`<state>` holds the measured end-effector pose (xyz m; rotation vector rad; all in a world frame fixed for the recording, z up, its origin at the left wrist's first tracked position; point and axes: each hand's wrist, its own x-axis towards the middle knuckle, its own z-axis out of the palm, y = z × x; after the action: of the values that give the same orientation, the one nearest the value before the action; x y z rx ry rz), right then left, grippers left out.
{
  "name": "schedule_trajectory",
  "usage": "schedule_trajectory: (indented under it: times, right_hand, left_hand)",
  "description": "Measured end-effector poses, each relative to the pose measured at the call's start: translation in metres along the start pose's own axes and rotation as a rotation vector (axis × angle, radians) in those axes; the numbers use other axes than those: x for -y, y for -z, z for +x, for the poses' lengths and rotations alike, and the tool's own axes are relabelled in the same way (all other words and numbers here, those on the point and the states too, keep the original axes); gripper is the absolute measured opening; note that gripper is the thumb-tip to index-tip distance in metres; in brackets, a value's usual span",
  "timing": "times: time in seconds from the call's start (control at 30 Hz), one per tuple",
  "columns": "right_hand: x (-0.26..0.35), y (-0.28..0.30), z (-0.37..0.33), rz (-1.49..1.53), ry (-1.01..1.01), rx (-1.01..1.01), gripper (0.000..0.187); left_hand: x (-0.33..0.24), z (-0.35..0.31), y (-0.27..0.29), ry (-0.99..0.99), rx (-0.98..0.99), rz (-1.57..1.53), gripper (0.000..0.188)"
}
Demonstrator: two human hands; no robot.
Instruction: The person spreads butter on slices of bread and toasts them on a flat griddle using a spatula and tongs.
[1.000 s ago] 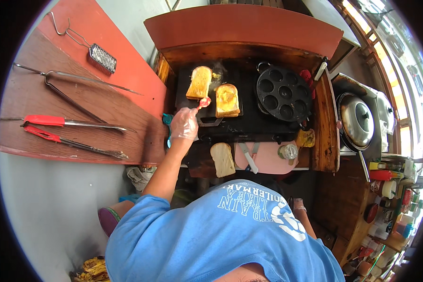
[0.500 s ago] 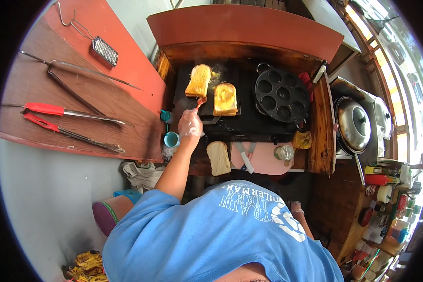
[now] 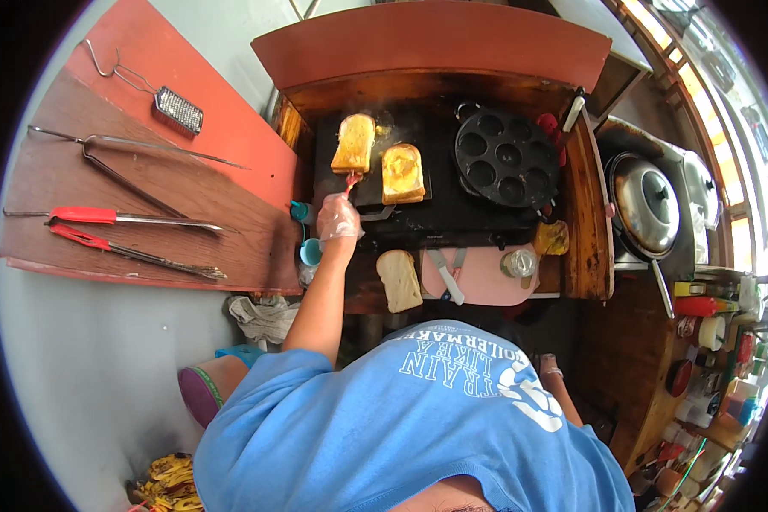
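Observation:
My left hand (image 3: pixel 339 217), in a clear plastic glove, is closed around a small red tool (image 3: pixel 352 180). The tool's far end meets the near edge of a browned slice of bread (image 3: pixel 353 143) on the black griddle (image 3: pixel 375 192); its tip is hidden, so its kind cannot be told. Just right of that slice lies another piece of toast (image 3: pixel 403 173), yellow on top and apparently stacked on a second slice. My right hand (image 3: pixel 549 365) hangs low beside my body at the right, away from the stove. Its fingers are too small and dark to read.
Right of the griddle sits a black round-welled pan (image 3: pixel 508 155). In front are a plain bread slice (image 3: pixel 398 281), a pink cutting board (image 3: pixel 491 286) with a knife (image 3: pixel 446 277), and a glass jar (image 3: pixel 519 264). Red-handled tongs (image 3: pixel 85 215) and a grater (image 3: pixel 177 113) lie on the left board.
The whole view has shifted slightly. The red tool has turned a little at the bread's near edge, with my left hand staying closed on it. Both toasts remain on the griddle.

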<state>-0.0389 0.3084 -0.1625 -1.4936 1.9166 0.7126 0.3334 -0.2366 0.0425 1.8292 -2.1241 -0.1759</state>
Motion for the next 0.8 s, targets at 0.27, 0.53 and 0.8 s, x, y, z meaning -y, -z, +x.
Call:
schedule_trajectory:
  times: [0.27, 0.53, 0.8]
  right_hand:
    - [-0.008, -0.024, 0.005, -0.019, -0.009, 0.069, 0.032]
    - [-0.011, -0.031, 0.011, 0.155, -0.085, 0.074, 0.039]
    - [-0.028, -0.027, 0.020, 0.054, 0.011, 0.036, 0.030]
  left_hand:
    - [0.015, -0.040, 0.010, -0.068, 0.046, 0.063, 0.023]
    - [0.003, -0.040, 0.065, -0.320, 0.024, -0.389, 0.015]
    - [-0.007, -0.037, 0.022, -0.437, 0.107, -0.394, 0.019]
